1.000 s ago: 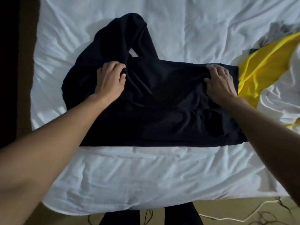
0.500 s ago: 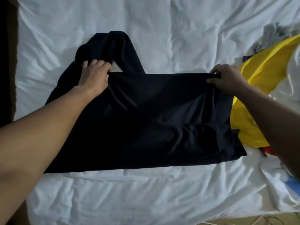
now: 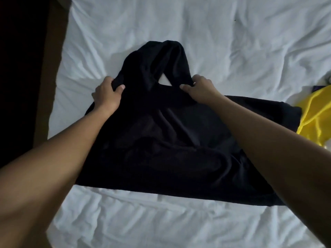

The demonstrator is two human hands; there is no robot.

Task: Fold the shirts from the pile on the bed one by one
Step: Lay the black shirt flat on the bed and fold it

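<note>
On the white bed (image 3: 197, 33), the left hand (image 3: 105, 95) and right hand (image 3: 200, 88) each pinched the black shirt's (image 3: 170, 140) bunched sleeve folds.

Wide bare sheet (image 3: 206, 29) beyond black shirt (image 3: 170, 149), another band along near edge: free passage there. Shirt fills middle. Right side: yellow cloth (image 3: 317, 111) just beside shirt's corner, blocks sideways reach. Left side: narrow sheet strip, then bed edge (image 3: 60, 72), dark beyond.
</note>
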